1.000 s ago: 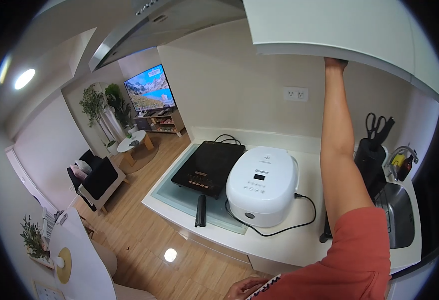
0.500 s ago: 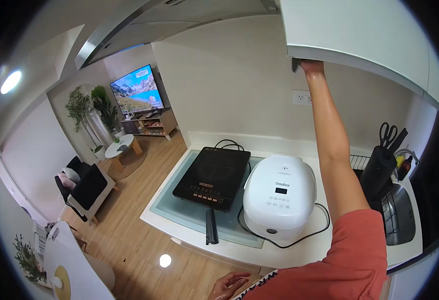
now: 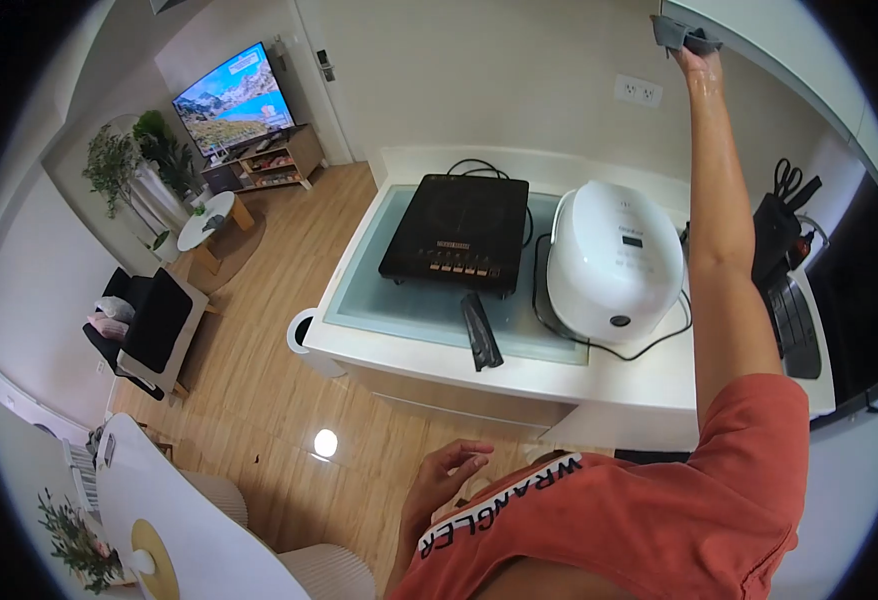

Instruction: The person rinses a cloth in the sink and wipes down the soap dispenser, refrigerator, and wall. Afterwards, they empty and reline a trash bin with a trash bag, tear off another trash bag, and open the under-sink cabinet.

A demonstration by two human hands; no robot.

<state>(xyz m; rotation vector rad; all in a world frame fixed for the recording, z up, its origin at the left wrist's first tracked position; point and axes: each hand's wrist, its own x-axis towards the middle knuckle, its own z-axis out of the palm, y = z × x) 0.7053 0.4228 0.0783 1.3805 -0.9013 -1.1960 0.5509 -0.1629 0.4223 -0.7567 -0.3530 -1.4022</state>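
My right hand (image 3: pixel 699 65) is raised at the end of a stretched arm, closed on a grey cloth (image 3: pixel 673 33). The cloth is at the lower edge of the white wall cabinet (image 3: pixel 809 55); whether it touches is hard to tell. Wet shine shows on the wrist. My left hand (image 3: pixel 449 470) hangs in front of my body, below the counter edge, with loosely bent fingers apart and nothing in them. Under the raised arm stands a white rice cooker (image 3: pixel 614 270). Left of it is a black induction cooktop (image 3: pixel 459 230), with a black handle-like piece (image 3: pixel 480 332) in front.
The cooktop rests on a glass panel (image 3: pixel 369 290) set in the white counter (image 3: pixel 649 385). A black cord loops around the rice cooker. Scissors and a knife stand in a black holder (image 3: pixel 774 235) at right. A bin (image 3: pixel 304 330) stands at the counter's left end.
My right hand has come out along the cabinet's underside, so the grey cloth shows more fully. The view has tilted downward, and my left hand shows more.
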